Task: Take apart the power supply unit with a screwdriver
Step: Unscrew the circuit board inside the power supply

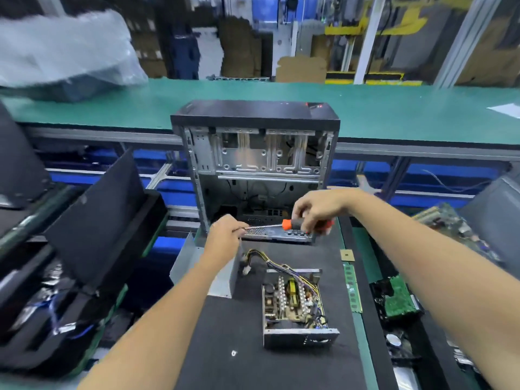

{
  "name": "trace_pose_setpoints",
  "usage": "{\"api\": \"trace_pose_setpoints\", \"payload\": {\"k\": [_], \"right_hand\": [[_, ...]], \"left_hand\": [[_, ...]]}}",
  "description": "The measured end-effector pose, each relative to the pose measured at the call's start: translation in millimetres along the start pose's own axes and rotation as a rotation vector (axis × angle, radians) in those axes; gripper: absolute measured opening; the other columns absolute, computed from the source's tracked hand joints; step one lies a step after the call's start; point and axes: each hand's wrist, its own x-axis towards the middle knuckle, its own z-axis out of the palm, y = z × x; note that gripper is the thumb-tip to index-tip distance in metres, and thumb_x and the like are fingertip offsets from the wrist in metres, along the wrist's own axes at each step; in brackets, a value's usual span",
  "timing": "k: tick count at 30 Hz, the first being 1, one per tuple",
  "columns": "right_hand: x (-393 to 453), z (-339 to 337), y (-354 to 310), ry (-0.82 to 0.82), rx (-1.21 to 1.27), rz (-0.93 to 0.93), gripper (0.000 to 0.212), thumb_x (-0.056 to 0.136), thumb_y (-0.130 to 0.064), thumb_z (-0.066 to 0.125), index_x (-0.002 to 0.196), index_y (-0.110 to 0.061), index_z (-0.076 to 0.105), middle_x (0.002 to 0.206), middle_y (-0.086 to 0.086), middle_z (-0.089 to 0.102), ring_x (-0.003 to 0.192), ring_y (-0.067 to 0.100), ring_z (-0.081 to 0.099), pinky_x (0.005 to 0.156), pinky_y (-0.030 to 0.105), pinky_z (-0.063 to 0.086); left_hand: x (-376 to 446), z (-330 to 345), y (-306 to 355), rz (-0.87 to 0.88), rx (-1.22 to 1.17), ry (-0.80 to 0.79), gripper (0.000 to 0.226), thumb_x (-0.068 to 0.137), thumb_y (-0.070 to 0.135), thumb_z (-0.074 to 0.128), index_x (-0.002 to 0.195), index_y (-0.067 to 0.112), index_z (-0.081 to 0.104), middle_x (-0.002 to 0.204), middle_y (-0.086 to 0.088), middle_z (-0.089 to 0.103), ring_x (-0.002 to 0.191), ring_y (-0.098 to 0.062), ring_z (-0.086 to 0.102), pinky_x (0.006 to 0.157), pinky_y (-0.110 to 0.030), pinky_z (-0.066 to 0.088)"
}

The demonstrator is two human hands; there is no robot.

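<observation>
The opened power supply unit (295, 306) lies on the black mat, its circuit board and coils bare, with a bundle of wires (267, 260) running off its far side. Its grey metal cover (191, 260) stands to the left, partly behind my left forearm. My right hand (318, 209) grips the orange-and-black handle of a screwdriver (287, 224), held level above the mat. My left hand (225, 237) pinches the tip of the screwdriver's shaft. Whether a screw sits at the tip is hidden by the fingers.
An empty computer case (253, 164) stands open just beyond my hands. A memory stick (353, 287) and a small chip (346, 254) lie at the mat's right edge, a hard drive (396, 299) further right. Black panels (95, 220) lean on the left. A small screw (233, 353) lies on the mat.
</observation>
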Motion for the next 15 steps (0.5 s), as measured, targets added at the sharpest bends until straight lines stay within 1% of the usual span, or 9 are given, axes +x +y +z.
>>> {"api": "trace_pose_setpoints", "payload": {"k": [2,4,6,7,9,11,12,14,15], "right_hand": [[16.4,20.8,-17.3,-0.019,-0.094,-0.001,0.009,0.083,0.003,0.061,0.086,-0.004,0.058,0.072,0.013,0.056,0.054,0.024,0.057,0.047,0.026,0.049],[31.5,39.7,-31.7,0.017,-0.180,-0.031,0.013,0.082,0.000,0.058,0.072,-0.008,0.054,0.068,0.012,0.052,0.051,0.022,0.049,0.046,0.024,0.043],[43.6,52.5,-41.4,0.059,-0.227,-0.071,0.012,0.080,-0.006,0.059,0.070,-0.010,0.054,0.070,0.011,0.055,0.057,0.023,0.049,0.051,0.026,0.043],[48.7,57.3,-45.5,0.070,-0.236,-0.085,0.012,0.080,-0.008,0.059,0.070,-0.011,0.053,0.071,0.011,0.056,0.059,0.023,0.050,0.053,0.028,0.043],[56.9,65.3,-53.1,0.090,-0.251,-0.110,0.011,0.079,-0.011,0.060,0.070,-0.010,0.054,0.071,0.012,0.057,0.058,0.023,0.049,0.053,0.027,0.041],[64.1,72.9,-62.2,0.112,-0.251,-0.144,0.014,0.079,-0.012,0.061,0.068,-0.011,0.054,0.067,0.011,0.057,0.053,0.021,0.048,0.051,0.024,0.039],[67.5,77.0,-67.0,0.126,-0.245,-0.164,0.016,0.080,-0.013,0.062,0.066,-0.011,0.053,0.064,0.009,0.057,0.051,0.020,0.048,0.049,0.022,0.038],[72.8,84.2,-77.4,0.156,-0.238,-0.193,0.018,0.079,-0.015,0.063,0.064,-0.013,0.052,0.056,0.001,0.056,0.044,0.015,0.048,0.044,0.018,0.036],[75.3,87.8,-82.1,0.165,-0.231,-0.203,0.018,0.078,-0.015,0.063,0.063,-0.014,0.052,0.053,-0.001,0.055,0.042,0.013,0.048,0.041,0.016,0.034]], "left_hand": [[1.0,-14.9,-13.3,-0.059,0.003,-0.011,0.012,0.091,0.005,0.060,0.097,0.000,0.070,0.091,-0.005,0.061,0.090,-0.020,0.058,0.071,-0.019,0.036],[-4.3,-26.8,-28.1,-0.115,0.002,-0.016,0.009,0.092,0.005,0.060,0.095,0.001,0.067,0.086,0.004,0.059,0.091,-0.018,0.058,0.066,-0.016,0.034],[-15.0,-38.2,-43.0,-0.131,0.042,-0.020,0.014,0.093,0.004,0.057,0.100,0.003,0.069,0.087,0.000,0.058,0.086,-0.017,0.055,0.063,-0.017,0.033],[-22.4,-44.7,-49.4,-0.126,0.052,-0.013,0.016,0.093,0.003,0.055,0.098,0.003,0.071,0.087,-0.005,0.056,0.084,-0.019,0.054,0.064,-0.019,0.035],[-40.6,-57.9,-61.2,-0.095,0.046,0.032,0.021,0.091,-0.002,0.053,0.082,0.003,0.072,0.075,-0.003,0.049,0.080,-0.021,0.053,0.069,-0.026,0.038],[-60.1,-65.7,-74.4,-0.082,0.075,0.056,0.029,0.087,-0.003,0.054,0.071,0.012,0.072,0.065,0.004,0.040,0.071,-0.012,0.044,0.070,-0.031,0.038],[-69.6,-66.6,-81.7,-0.104,0.089,0.046,0.031,0.086,-0.002,0.054,0.070,0.016,0.073,0.065,0.002,0.044,0.070,-0.012,0.044,0.071,-0.030,0.038],[-87.5,-63.5,-96.1,-0.206,0.092,0.015,0.025,0.086,0.002,0.054,0.087,0.013,0.076,0.077,-0.003,0.056,0.077,-0.018,0.053,0.075,-0.026,0.040],[-95.5,-60.0,-103.3,-0.249,0.099,-0.001,0.024,0.086,0.003,0.054,0.093,0.010,0.075,0.080,-0.002,0.057,0.080,-0.019,0.056,0.076,-0.024,0.041]]}}
